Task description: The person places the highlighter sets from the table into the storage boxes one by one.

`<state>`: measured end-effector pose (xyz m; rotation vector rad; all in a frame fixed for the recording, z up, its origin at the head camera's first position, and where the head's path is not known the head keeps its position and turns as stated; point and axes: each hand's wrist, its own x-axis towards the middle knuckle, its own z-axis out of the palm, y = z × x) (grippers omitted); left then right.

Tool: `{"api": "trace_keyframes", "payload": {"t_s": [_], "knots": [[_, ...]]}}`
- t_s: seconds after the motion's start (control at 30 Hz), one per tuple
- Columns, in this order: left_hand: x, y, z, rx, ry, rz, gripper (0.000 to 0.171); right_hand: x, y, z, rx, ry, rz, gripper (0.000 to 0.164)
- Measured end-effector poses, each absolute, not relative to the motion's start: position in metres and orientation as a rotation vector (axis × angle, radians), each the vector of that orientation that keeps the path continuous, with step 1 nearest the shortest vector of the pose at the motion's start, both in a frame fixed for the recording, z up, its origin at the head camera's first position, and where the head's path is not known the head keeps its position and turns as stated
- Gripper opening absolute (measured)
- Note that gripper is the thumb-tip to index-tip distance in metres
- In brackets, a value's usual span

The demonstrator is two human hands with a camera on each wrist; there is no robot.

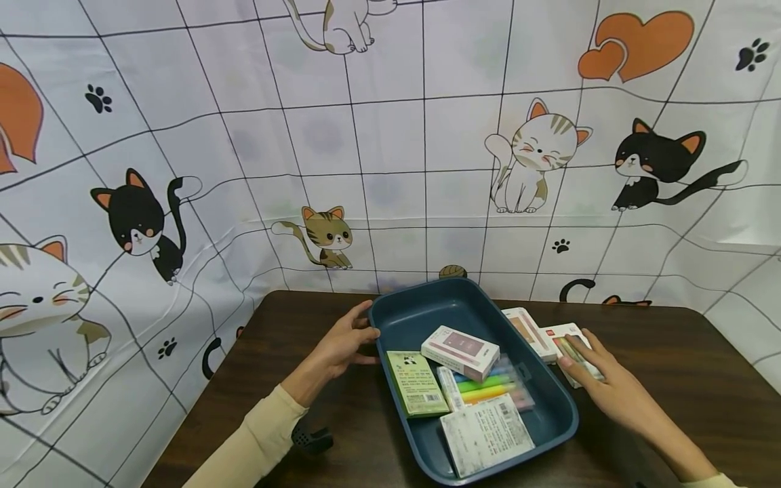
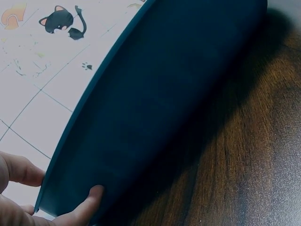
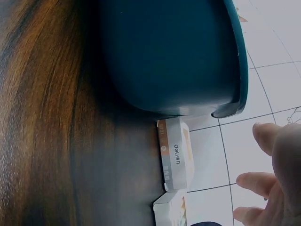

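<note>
In the head view, a dark blue plastic tray [image 1: 564, 400] sits slantwise on the table. My left hand [image 1: 344, 339] grips its far left rim, and in the left wrist view the thumb [image 2: 89, 202] lies on the outer wall. Right of the tray, my right hand [image 1: 601, 376] is spread over a small white box with a coloured front [image 1: 558, 332]. Beside that lies a white and orange deli box [image 3: 176, 153], close against the tray. Inside the tray are a green box [image 1: 417, 383], a white box with a mauve panel [image 1: 460, 351], highlighters [image 1: 488, 390] and a white text-printed box [image 1: 487, 434].
The dark wood-grain table [image 1: 665, 352] runs back to a white sheet [image 1: 390, 135] printed with cats and grid lines. A black strap-like piece [image 1: 312, 439] shows by the left sleeve [image 1: 262, 430].
</note>
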<state>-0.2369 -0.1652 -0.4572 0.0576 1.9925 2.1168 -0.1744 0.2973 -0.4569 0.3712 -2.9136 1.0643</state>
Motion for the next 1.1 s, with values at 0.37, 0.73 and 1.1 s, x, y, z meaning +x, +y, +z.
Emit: {"api": "trace_keyframes", "payload": {"t_s": [0.37,0.73,1.1], "knots": [[-0.237,-0.164,-0.457,0.055,1.988,2.111,0.074,-0.182,0.305,-0.467,0.365,-2.888,0.943,0.066],[-0.238,-0.165,-0.457,0.052,1.988,2.115,0.074,-0.186,0.313,-0.472,0.322,-2.877,0.898,0.065],[-0.239,-0.166,-0.457,0.037,1.984,2.113,0.073,-0.190,0.315,-0.475,0.174,-2.956,0.832,0.068]]}}
